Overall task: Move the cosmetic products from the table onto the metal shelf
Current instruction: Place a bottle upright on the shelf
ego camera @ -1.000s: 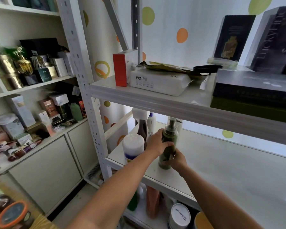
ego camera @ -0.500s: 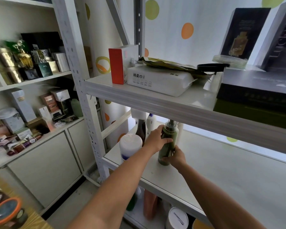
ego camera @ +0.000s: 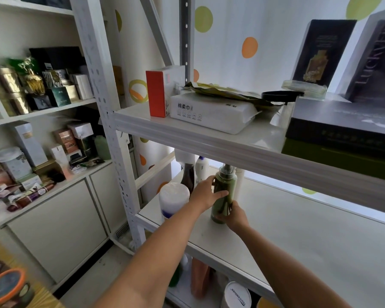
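In the head view, the green pump bottle [ego camera: 223, 196] stands on the middle board of the metal shelf [ego camera: 298, 232], near its front left corner, with both hands on it. The left hand [ego camera: 206, 194] wraps the upper body, thumb laid across the front. The right hand [ego camera: 234, 216] curls round the lower part by the base. The two-handed hold looks meant to steady a tall, narrow bottle while its base settles; whether the base bears fully on the board I cannot tell, as the right hand hides part of it. Its long axis runs close to vertical, the pump head up and just under the front lip of the upper board [ego camera: 209, 141], so headroom is tight. It sits just right of a white-capped container [ego camera: 173, 200] and a dark bottle [ego camera: 188, 176], probably to keep the row grouped at the left. The desk [ego camera: 43, 297] shows only at the lower left corner, carrying an orange-rimmed jar [ego camera: 6, 285].
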